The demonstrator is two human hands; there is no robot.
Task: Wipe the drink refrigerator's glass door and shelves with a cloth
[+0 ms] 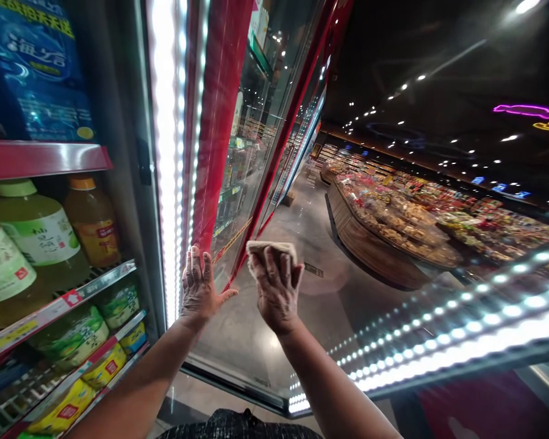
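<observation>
A folded beige cloth lies under the fingers of my right hand, near the middle of the head view. That hand presses it flat against the glass door of a refrigerated cabinet. To the left, my left hand rests with its fingers extended and thumb out, near the bright LED strip on the door's left side. It holds nothing. Both forearms reach up from the bottom of the view.
Shelves on the left carry large drink bottles, cups with yellow labels and a blue package. A second LED strip runs along the door's right side. Through the glass, a wooden display stand heaped with packaged goods is visible.
</observation>
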